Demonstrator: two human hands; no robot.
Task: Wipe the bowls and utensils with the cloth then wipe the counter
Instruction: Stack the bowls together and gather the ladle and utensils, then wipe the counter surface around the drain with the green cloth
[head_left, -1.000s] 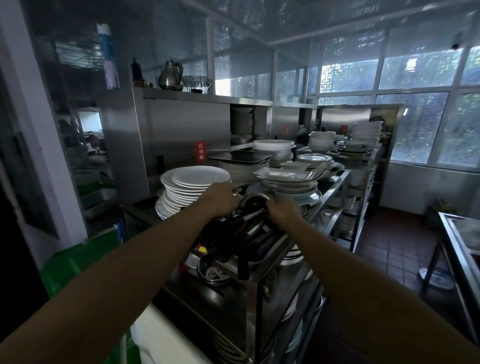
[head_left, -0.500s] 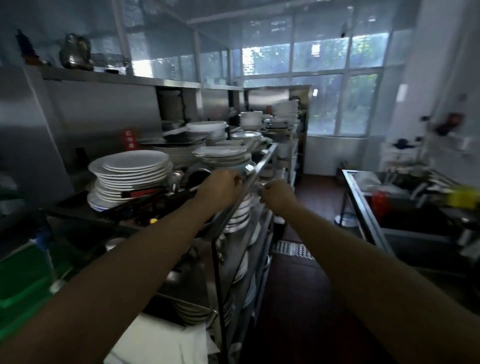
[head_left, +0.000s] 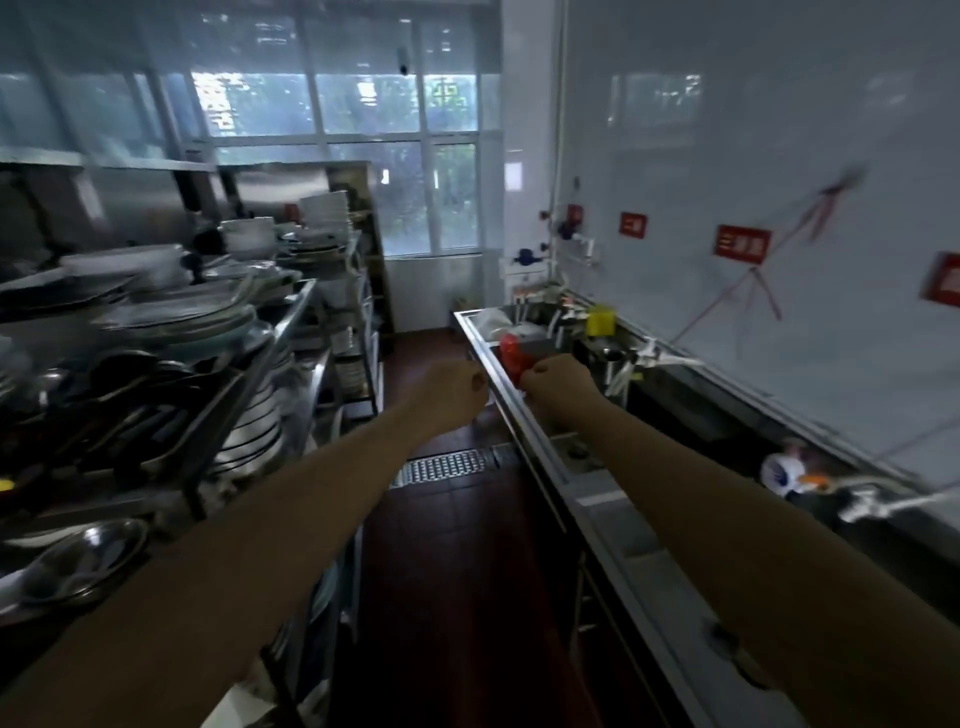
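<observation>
My left hand and my right hand are stretched out ahead, both curled into fists with nothing visible in them. The left one hangs over the aisle, and the right one is above the front edge of the steel sink counter. On the rack at the left lie dark ladles and utensils below stacks of plates. A steel bowl sits at the lower left. No cloth is clearly visible.
A red object, a white bundle and a yellow container stand at the far sink. Taps jut from the tiled wall on the right. A narrow dark-tiled aisle with a floor drain runs between rack and counter.
My view has swung right, from the rack to the aisle and sink counter. Both hands left the utensil pile and now hover as fists near the counter edge.
</observation>
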